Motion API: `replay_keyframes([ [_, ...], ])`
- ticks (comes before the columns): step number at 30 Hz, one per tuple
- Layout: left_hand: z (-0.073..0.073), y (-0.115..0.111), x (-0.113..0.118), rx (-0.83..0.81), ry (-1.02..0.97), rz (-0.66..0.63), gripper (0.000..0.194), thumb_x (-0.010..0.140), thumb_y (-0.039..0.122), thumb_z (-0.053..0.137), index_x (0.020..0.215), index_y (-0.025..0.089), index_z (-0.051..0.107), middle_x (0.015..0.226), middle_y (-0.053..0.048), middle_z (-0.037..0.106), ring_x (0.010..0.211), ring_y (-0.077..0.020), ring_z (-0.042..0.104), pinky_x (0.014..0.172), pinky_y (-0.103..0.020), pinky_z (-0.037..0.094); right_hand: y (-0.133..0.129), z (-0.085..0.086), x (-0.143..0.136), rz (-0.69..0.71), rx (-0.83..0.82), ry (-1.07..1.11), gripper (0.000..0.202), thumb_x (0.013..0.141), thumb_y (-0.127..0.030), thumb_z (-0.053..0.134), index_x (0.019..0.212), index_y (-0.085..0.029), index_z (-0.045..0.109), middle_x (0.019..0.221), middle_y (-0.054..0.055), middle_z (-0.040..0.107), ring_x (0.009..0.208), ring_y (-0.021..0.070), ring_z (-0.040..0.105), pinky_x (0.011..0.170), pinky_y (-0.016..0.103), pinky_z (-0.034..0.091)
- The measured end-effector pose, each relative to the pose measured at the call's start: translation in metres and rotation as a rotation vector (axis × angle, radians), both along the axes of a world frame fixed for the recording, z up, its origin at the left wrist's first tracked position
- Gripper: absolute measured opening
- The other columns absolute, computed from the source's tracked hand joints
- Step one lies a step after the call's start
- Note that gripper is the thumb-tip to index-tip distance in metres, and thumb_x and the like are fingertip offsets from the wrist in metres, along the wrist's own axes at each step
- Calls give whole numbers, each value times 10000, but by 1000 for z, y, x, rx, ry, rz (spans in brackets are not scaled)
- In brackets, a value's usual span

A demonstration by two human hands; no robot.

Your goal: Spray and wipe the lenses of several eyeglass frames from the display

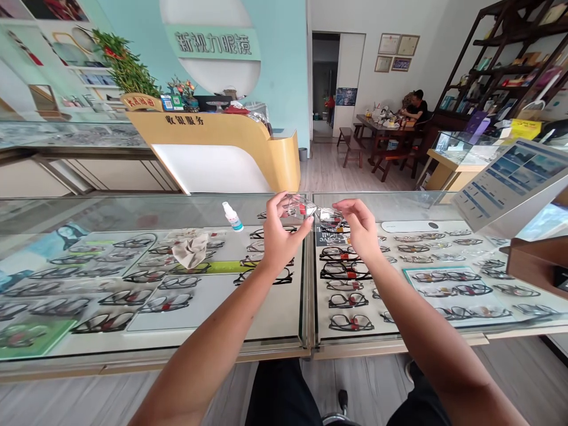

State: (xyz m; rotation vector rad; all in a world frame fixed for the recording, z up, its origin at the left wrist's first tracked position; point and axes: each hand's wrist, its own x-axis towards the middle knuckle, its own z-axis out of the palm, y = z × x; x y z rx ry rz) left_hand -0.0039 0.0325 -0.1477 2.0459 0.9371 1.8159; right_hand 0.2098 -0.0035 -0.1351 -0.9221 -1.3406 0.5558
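Hands both partly closed on one pair of glasses (316, 210); fingers curled, neither one spread. Left hand (283, 232) pinches the left end, thumb stretched along the lower rim toward the bridge, fingers over the top. Right hand (360, 228) has the right end between thumb and bent fingers; exact contact hard to see. Glasses are up above the desk (268, 316), near its far edge, about over the seam between its two glass cases, front roughly level.

Left case (186, 362): rows of frames (166, 300), mostly dark, some on white panels, a green panel (57, 338) at the near left corner. Right case (399, 344): column of dark frames with red tags along the seam, then a teal-rimmed tray (411, 284) with several frames in it, more frames around. Dark printed card (327, 238) shows just below the glasses.

On top of the left case: spray bottle (233, 217), leaning in view, near the far edge; crumpled cloth (191, 250) closer in, left of the left hand. Info board (510, 183) at the desk's right end.

Both arms reach over the near edge and converge, wrists apart, palms roughly facing each other.
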Motion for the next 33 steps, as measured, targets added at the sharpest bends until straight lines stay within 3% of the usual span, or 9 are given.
replay_keyframes([
  [8, -1, -9, 6, -44, 94, -90, 751, 905, 221, 842, 1568, 278, 494, 1425, -146, 795, 1263, -308, 798, 1036, -513, 624, 1, 4, -1, 89, 38, -250, 168, 1016, -388, 703, 936, -272, 793, 1114, 73, 826, 1111, 279, 757, 1053, 473, 579],
  [11, -2, -8, 6, -73, 89, -163, 746, 905, 187, 814, 1568, 289, 488, 1397, -140, 802, 1161, -286, 830, 1034, -516, 637, 4, 2, 0, 167, -25, -229, 178, 993, -401, 728, 904, -265, 800, 1082, 69, 817, 1074, 273, 757, 1041, 473, 573],
  [16, -2, -5, 4, -146, 63, -276, 759, 916, 220, 815, 1593, 274, 475, 1343, -143, 821, 1180, -286, 830, 1000, -467, 654, 6, 2, 6, 399, -207, -137, 203, 989, -433, 734, 961, -264, 844, 1015, 29, 834, 1005, 242, 753, 1007, 432, 571],
  [19, -2, -4, 3, -178, 46, -321, 754, 935, 235, 811, 1607, 271, 470, 1334, -142, 825, 1166, -270, 829, 1009, -445, 647, 5, 4, 6, 439, -240, -101, 235, 980, -469, 763, 925, -262, 858, 946, 16, 833, 963, 238, 746, 994, 413, 570],
  [23, -3, -5, 5, -173, 40, -327, 761, 964, 253, 799, 1633, 297, 438, 1447, -152, 772, 1215, -262, 800, 1047, -443, 622, 5, 3, 3, 377, -237, -69, 289, 951, -531, 810, 929, -251, 873, 955, 27, 837, 935, 234, 725, 924, 383, 577],
  [26, 0, -7, 5, -116, -21, -180, 827, 917, 282, 840, 1633, 315, 429, 1479, -138, 711, 1167, -237, 770, 977, -397, 612, 7, 1, 3, 290, -221, -50, 304, 960, -538, 804, 950, -242, 872, 955, 34, 837, 906, 225, 714, 885, 374, 579],
  [28, 5, -9, 3, -109, -52, -50, 636, 919, 305, 827, 1499, 291, 568, 1186, -56, 737, 962, -189, 720, 866, -344, 578, 8, -1, 3, 223, -183, -32, 302, 969, -531, 793, 938, -238, 859, 950, 43, 835, 896, 227, 721, 874, 379, 589],
  [31, 12, -13, 0, -212, 57, -32, 153, 1004, 382, 735, 1067, 244, 760, 736, 39, 550, 687, -146, 528, 708, -303, 465, 8, -4, 0, 84, -61, -56, 259, 1005, -476, 757, 938, -242, 843, 1004, 64, 832, 930, 237, 749, 888, 394, 609],
  [33, 15, -16, 1, -306, 157, -112, 259, 1030, 457, 701, 960, 235, 813, 663, 38, 502, 639, -145, 468, 651, -305, 402, 7, -8, -6, -8, 45, -117, 209, 1038, -403, 722, 954, -250, 836, 1052, 74, 828, 984, 246, 770, 925, 409, 621],
])
